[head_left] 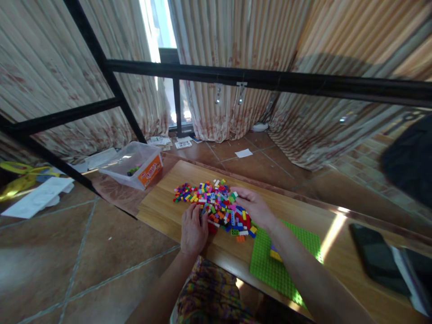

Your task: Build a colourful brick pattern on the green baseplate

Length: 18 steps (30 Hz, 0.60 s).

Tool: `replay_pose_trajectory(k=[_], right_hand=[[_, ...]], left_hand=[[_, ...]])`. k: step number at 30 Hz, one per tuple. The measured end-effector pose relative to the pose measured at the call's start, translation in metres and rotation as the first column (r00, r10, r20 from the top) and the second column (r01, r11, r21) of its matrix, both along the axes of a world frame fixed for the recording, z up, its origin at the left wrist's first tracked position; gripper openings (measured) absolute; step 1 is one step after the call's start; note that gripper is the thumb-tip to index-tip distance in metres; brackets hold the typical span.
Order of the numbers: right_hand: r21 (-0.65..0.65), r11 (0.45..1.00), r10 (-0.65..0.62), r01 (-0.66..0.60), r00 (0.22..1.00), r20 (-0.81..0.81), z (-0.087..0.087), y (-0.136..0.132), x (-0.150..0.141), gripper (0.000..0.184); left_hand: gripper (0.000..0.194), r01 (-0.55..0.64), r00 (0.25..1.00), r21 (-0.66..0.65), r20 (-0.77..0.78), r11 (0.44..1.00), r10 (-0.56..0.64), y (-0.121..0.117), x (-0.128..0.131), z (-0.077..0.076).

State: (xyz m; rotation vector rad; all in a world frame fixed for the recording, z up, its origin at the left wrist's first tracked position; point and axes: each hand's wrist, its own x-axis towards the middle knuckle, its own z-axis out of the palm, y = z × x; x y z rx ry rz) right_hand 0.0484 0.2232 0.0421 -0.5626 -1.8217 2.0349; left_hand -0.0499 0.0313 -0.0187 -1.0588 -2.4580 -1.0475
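A heap of small colourful toy building bricks (216,204) lies spread on a wooden bench-like table (162,211). At the heap's near left edge, my left hand (194,228) rests against the bricks, fingers bent downward and thumb apart; no held brick shows. My right hand (254,207) reaches in from the right, its fingers stretched along the far right edge of the heap beside a green and white brick (232,196). Partly under my right forearm lies a green studded baseplate (270,265), bearing a yellow and purple brick piece (276,254).
Left of the table stands a clear plastic box (131,175) with an orange label and a few pieces inside. A dark phone-like object (378,256) lies at the table's right. A black metal frame (219,74) crosses before the curtains (216,36). Papers (243,153) lie on the floor.
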Motion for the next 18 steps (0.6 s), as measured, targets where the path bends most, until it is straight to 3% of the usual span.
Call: replay_pose_trajectory(k=[3,5,8,10,12,14,18], right_hand=[[-0.098,0.995,-0.036,0.034,0.999,-0.017,0.000,-0.014,0.010,0.040],[-0.074,0.995,-0.060,0.060,0.998,0.000,-0.003,-0.021,0.016,0.038],[0.212,0.975,-0.097,0.069,0.988,0.123,-0.008,-0.028,0.025,0.032],[0.503,0.864,-0.132,0.002,0.966,0.222,-0.009,-0.030,0.029,0.030],[0.707,0.704,-0.186,-0.074,0.941,0.284,-0.007,-0.028,0.028,0.030],[0.804,0.586,-0.268,-0.105,0.911,0.314,-0.004,-0.024,0.022,0.028],[0.883,0.450,-0.386,-0.133,0.863,0.326,0.003,-0.013,-0.010,0.027]], left_hand=[[0.034,0.004,1.000,0.025,-0.002,1.000,-0.004,-0.002,0.000,0.000],[0.035,0.007,1.000,0.057,-0.009,0.998,-0.007,-0.003,0.000,0.000],[0.035,0.017,1.000,0.081,-0.023,0.997,-0.015,-0.005,0.001,0.000],[0.034,0.023,0.999,0.075,-0.028,0.997,-0.021,-0.005,0.002,0.000],[0.033,0.023,0.999,0.066,-0.032,0.998,-0.021,-0.005,0.002,0.000],[0.032,0.023,0.999,0.066,-0.036,0.998,-0.021,-0.004,0.001,-0.001],[0.032,0.036,0.999,0.073,-0.030,0.997,-0.034,-0.003,0.000,-0.003]])
